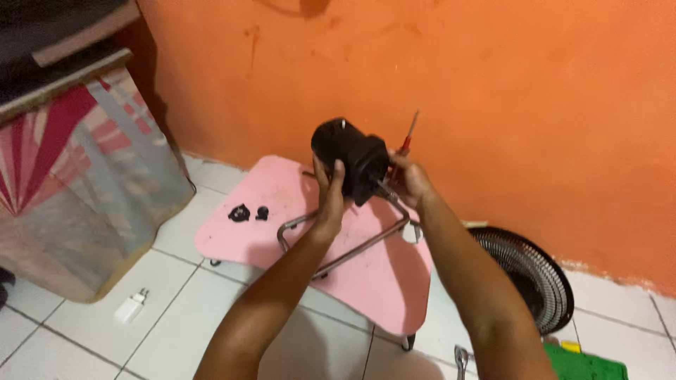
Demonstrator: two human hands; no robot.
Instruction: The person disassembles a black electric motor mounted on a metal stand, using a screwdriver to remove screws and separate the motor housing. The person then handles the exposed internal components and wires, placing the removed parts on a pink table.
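Two hands, one black fan motor, held up over a small pink table.

Nearest, low right: one green box [584,366], one black fan grille [528,278] on the floor; low left, one white plug adapter [131,307]. The pink table [380,278] carries one bent metal stand [338,246] and two small black parts [248,212]. Above it, the left hand [329,197] grips the motor [350,158], a rounded, glossy black housing. The right hand [408,181] is closed around one red-handled screwdriver [406,141], touching the motor's side.
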